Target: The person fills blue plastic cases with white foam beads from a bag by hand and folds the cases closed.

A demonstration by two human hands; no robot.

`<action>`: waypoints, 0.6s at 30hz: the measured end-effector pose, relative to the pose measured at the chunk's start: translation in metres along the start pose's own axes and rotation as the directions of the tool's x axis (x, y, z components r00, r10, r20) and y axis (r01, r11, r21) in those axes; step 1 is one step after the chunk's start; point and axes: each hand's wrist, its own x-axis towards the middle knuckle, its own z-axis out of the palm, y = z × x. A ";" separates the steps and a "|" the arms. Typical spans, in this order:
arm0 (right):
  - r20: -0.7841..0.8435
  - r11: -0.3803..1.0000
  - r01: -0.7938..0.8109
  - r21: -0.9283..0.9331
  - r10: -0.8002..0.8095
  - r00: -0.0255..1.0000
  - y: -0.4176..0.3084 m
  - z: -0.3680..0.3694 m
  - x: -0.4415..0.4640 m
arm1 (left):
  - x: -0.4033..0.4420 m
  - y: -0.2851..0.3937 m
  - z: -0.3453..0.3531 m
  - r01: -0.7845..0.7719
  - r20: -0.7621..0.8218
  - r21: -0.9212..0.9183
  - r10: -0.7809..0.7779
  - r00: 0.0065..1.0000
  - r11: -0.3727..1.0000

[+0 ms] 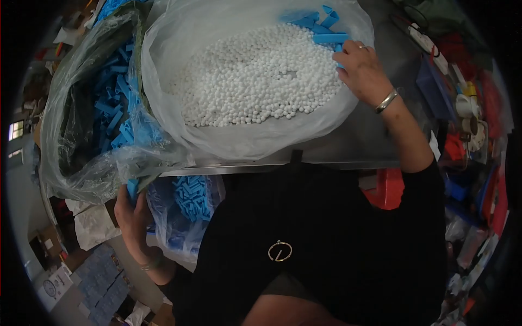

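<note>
My right hand [361, 70] is at the right rim of a clear plastic bag [228, 138], its fingers closed on a blue piece. More blue pieces [330, 38] lie just above those fingers, inside the bag. Many small white balls [255, 76] fill the middle of this bag. At the lower left, my left hand [133, 214] pinches one upright blue piece [132, 190] between thumb and fingers. It is just below a second plastic bag [60, 136], which holds many blue pieces [111, 111].
Below the metal table [353, 149], a lined container of blue pieces [191, 196] stands beside my left hand. A red container [390, 188] is under the table at the right. Bins, tools and cables crowd the far right. Boxes and papers lie at the lower left.
</note>
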 end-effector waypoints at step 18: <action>0.133 0.975 0.144 -0.168 -0.123 0.983 0.035 0.021 -0.006 | 0.038 0.136 0.038 -0.583 -0.333 -0.396 0.481 0.811 0.710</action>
